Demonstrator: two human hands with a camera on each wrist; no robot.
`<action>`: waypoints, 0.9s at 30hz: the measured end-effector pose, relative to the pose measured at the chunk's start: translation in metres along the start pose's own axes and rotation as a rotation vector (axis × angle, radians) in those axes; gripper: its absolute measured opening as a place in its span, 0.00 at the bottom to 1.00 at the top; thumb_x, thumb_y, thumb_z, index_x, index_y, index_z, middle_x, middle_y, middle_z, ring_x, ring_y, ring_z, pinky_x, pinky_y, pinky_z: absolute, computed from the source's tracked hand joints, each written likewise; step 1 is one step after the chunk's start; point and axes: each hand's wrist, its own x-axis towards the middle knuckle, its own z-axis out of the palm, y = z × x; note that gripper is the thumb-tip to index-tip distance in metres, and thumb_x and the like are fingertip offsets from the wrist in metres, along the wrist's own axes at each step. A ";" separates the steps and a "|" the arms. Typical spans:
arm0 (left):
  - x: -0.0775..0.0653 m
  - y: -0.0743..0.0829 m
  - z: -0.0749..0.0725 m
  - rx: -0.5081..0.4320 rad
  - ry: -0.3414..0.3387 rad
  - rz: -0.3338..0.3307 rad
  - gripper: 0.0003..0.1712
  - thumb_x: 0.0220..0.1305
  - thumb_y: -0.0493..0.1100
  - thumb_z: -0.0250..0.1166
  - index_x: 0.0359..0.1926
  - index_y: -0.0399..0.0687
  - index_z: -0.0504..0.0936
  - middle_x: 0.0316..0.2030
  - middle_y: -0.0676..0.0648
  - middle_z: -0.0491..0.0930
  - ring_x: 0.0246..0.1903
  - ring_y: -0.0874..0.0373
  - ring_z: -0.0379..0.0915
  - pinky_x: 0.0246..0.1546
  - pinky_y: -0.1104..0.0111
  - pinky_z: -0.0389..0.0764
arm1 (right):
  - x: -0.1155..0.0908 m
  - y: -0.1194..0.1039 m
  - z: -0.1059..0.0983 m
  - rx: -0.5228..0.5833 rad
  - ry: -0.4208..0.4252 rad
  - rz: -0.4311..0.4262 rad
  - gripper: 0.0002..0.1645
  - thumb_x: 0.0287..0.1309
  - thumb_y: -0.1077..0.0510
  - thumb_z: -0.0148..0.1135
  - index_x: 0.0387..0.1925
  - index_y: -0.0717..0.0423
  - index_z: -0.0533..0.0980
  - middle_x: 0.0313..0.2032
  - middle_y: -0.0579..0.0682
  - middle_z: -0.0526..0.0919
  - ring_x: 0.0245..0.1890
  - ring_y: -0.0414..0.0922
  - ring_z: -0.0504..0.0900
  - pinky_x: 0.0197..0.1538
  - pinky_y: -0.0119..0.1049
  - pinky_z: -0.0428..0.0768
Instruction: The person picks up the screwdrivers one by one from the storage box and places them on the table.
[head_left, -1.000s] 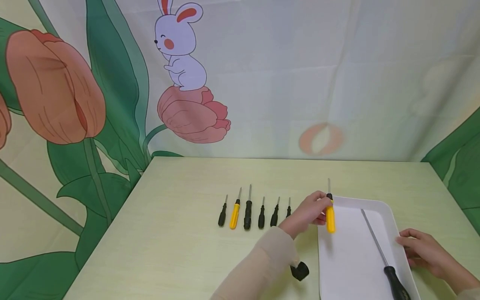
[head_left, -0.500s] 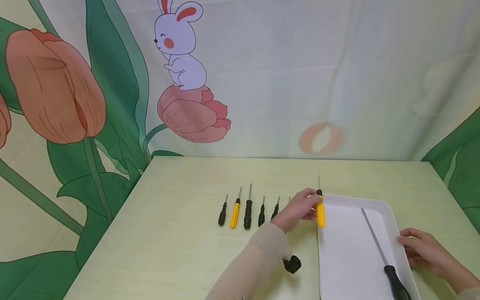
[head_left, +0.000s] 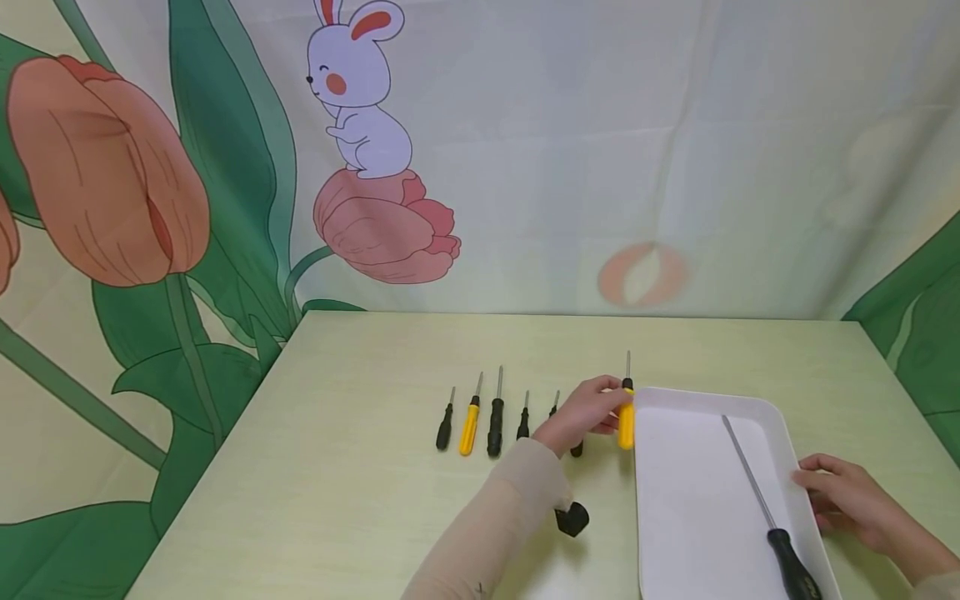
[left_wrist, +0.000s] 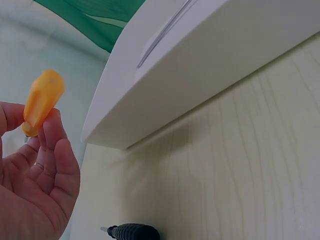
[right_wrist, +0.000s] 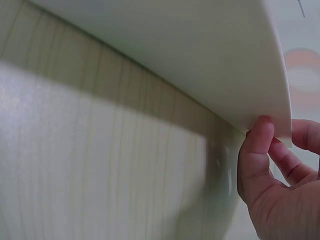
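Observation:
My left hand pinches a yellow-handled screwdriver between thumb and fingers. Its thin shaft points away toward the back of the table, and the handle hangs just beside the tray's left rim. In the left wrist view the handle sticks up above the fingertips. My right hand pinches the right rim of the white tray, thumb outside and fingers at the edge, as the right wrist view shows. Inside the tray lies a long black-handled screwdriver, slanted along the right side.
Left of the left hand, several screwdrivers stand in a row: a black one, a yellow one, a larger black one and others partly behind the hand. A black angular piece sits under the left sleeve. A printed curtain hangs behind.
My left hand has moved left with the yellow screwdriver, from over the tray to just outside its left rim. The right hand and tray have stayed put.

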 end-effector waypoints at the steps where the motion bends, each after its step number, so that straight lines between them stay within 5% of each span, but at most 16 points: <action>1: 0.001 -0.001 -0.001 0.006 0.002 -0.001 0.10 0.57 0.48 0.57 0.38 0.49 0.73 0.25 0.50 0.76 0.20 0.59 0.71 0.30 0.67 0.77 | 0.000 0.000 0.000 0.001 -0.001 -0.002 0.08 0.56 0.52 0.52 0.34 0.51 0.68 0.23 0.41 0.76 0.23 0.38 0.75 0.27 0.33 0.75; 8: 0.006 -0.006 -0.003 0.043 0.027 -0.014 0.11 0.56 0.48 0.58 0.38 0.48 0.73 0.26 0.50 0.76 0.21 0.58 0.72 0.26 0.71 0.75 | -0.001 0.000 0.001 0.004 -0.007 -0.013 0.04 0.56 0.53 0.51 0.32 0.47 0.69 0.23 0.41 0.76 0.23 0.38 0.76 0.27 0.33 0.75; 15: 0.009 -0.012 -0.005 0.104 0.054 -0.020 0.10 0.56 0.47 0.57 0.35 0.47 0.73 0.25 0.50 0.75 0.20 0.59 0.74 0.23 0.73 0.71 | 0.000 -0.001 0.000 -0.007 0.006 0.004 0.11 0.56 0.53 0.51 0.36 0.56 0.67 0.23 0.42 0.75 0.24 0.39 0.75 0.27 0.34 0.75; 27: 0.010 -0.018 -0.004 0.211 0.107 -0.027 0.07 0.54 0.45 0.59 0.31 0.48 0.74 0.21 0.50 0.75 0.22 0.52 0.78 0.24 0.69 0.76 | 0.000 0.003 0.001 0.012 -0.008 -0.029 0.02 0.56 0.53 0.50 0.30 0.44 0.69 0.23 0.41 0.76 0.23 0.37 0.75 0.27 0.32 0.75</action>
